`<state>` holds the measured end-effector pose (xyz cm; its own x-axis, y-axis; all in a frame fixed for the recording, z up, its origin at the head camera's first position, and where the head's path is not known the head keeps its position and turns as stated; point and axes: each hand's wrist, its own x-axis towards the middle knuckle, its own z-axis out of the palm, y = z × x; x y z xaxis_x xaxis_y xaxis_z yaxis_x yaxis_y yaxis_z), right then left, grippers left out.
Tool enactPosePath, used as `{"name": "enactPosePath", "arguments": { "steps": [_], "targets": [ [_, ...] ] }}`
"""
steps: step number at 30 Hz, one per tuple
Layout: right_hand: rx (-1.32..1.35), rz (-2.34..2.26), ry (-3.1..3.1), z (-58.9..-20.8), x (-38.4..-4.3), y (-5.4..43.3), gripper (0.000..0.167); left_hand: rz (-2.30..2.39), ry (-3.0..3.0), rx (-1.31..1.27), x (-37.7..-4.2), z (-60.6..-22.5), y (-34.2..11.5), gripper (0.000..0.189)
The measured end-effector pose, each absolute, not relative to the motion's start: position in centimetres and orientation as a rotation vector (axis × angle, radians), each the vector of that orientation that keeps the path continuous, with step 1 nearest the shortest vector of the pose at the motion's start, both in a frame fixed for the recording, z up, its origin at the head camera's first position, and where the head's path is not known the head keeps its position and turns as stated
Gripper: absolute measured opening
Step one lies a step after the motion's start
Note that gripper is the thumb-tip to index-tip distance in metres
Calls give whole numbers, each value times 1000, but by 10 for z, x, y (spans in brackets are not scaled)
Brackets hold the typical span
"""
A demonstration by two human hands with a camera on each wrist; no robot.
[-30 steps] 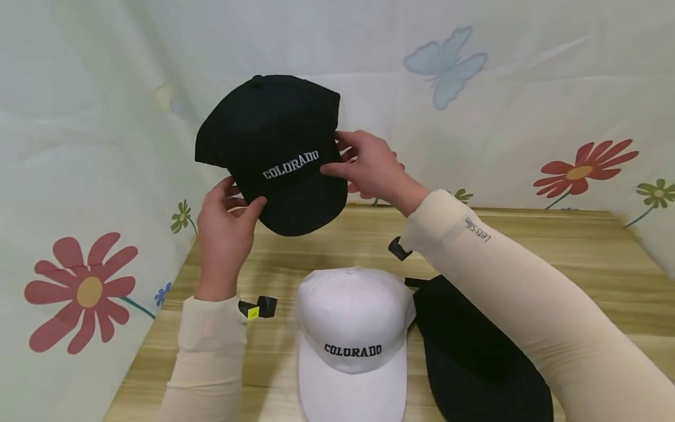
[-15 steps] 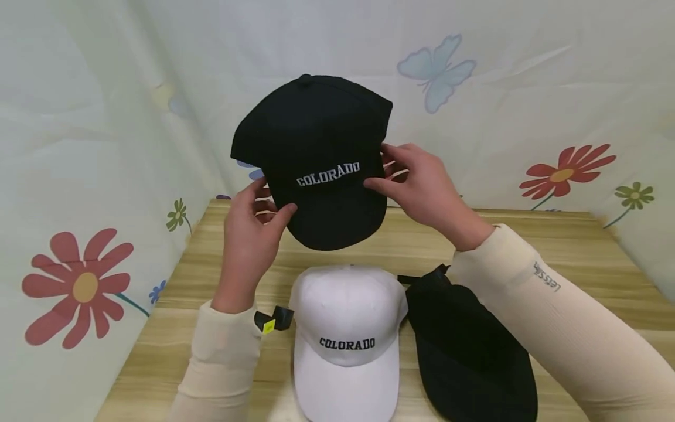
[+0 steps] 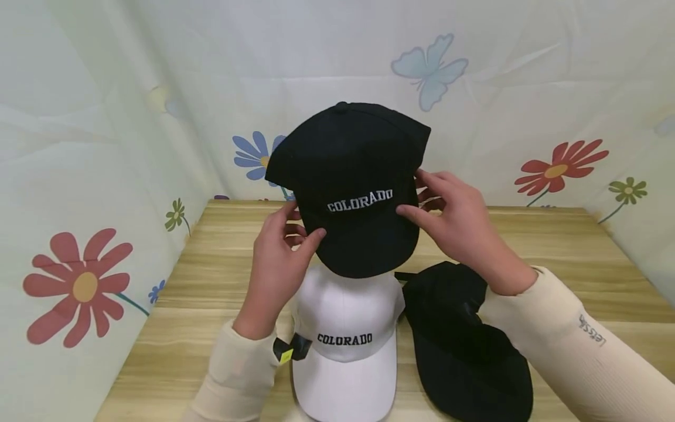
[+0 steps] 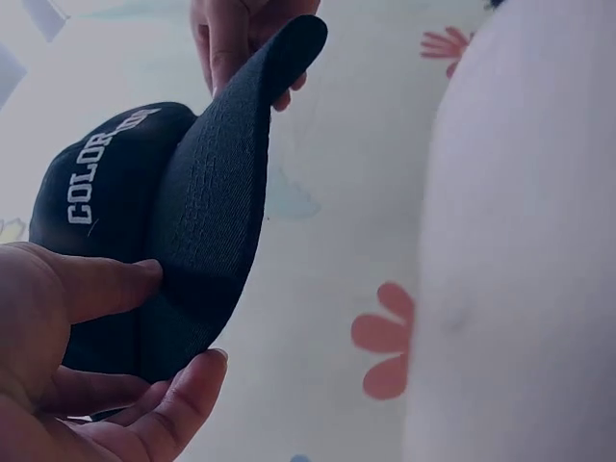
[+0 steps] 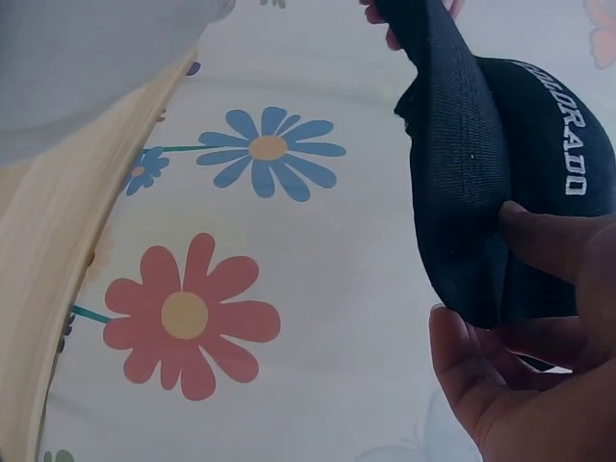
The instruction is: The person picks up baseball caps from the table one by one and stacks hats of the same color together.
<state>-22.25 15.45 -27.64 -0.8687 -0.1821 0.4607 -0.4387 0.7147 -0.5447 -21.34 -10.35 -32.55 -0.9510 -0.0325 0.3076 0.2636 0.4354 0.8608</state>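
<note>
A black baseball cap [image 3: 348, 158] with white COLORADO lettering is held up above the table, brim toward me. My left hand [image 3: 282, 258] pinches it at the left side of the brim, thumb on top and fingers beneath. On the opposite side my right hand [image 3: 464, 225] grips the brim's edge the same way. Both wrist views show the brim between thumb and fingers. Just below the held cap lies a white cap [image 3: 345, 322] with black COLORADO lettering, its top partly hidden. Beside it, another black cap [image 3: 469, 346] lies partly behind my right sleeve.
The wooden tabletop [image 3: 205, 275] bears the two lying caps. A white cloth [image 3: 327, 47] printed with flowers and a butterfly hangs behind and at the sides. Small black straps with a yellow tag [image 3: 286, 356] show at my left wrist.
Both hands have carried the held black cap to the right and lower, from the left back to just above and behind the white cap. My grip on it looks unchanged.
</note>
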Motion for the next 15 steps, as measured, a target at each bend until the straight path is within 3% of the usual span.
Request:
{"name": "enactPosePath", "arguments": {
  "steps": [15],
  "targets": [
    [346, 946, -2517, -297, -170, 205, 62, -1454, -2488, -374, -178, -337, -54, 67]
  ]
}}
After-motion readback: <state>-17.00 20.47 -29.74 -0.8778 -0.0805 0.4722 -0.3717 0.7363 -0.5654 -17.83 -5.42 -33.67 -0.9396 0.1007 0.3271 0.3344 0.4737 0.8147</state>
